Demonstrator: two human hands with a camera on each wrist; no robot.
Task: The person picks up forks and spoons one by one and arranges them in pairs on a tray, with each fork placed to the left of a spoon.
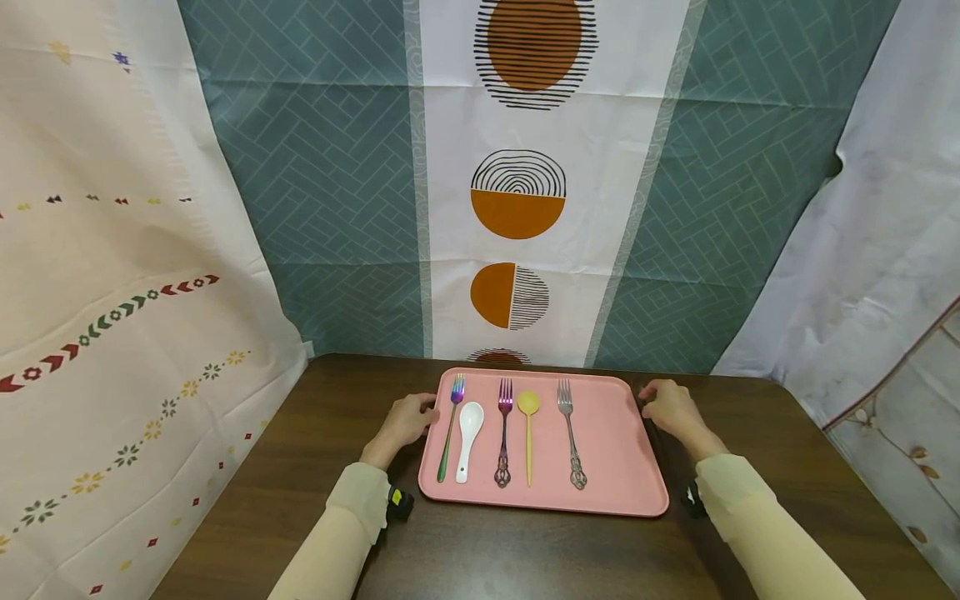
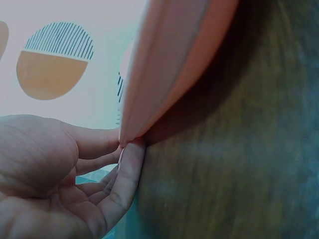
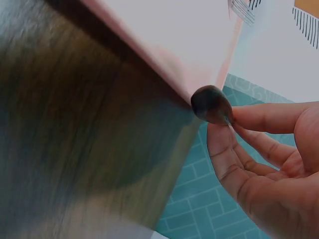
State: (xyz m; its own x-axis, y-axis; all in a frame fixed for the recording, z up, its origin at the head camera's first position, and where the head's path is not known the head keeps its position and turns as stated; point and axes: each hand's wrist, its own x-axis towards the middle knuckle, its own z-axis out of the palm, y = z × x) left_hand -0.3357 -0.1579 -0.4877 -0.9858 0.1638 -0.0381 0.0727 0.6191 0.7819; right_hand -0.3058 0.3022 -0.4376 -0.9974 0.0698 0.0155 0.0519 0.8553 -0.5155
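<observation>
A pink tray [image 1: 618, 450] lies on the table. On it, from left to right, are a rainbow-coloured fork [image 1: 457, 390], a white soup spoon [image 1: 470, 423], a purple fork [image 1: 506, 398], a yellow spoon [image 1: 528, 404] and a silver fork [image 1: 565, 398] with an ornate handle. At the tray's left edge, my left hand [image 1: 407, 419] pinches the rim [image 2: 137, 114] between thumb and fingers. Beside the right edge, my right hand [image 1: 673, 414] pinches a dark spoon-like thing [image 3: 211, 103] by its thin part, its rounded end close to the tray's corner.
The dark wooden table [image 1: 300, 467] extends around the tray. Behind it hangs a teal and white cloth [image 1: 337, 183] with orange circles. Patterned pale cloths hang at the left [image 1: 112, 250] and right [image 1: 862, 275].
</observation>
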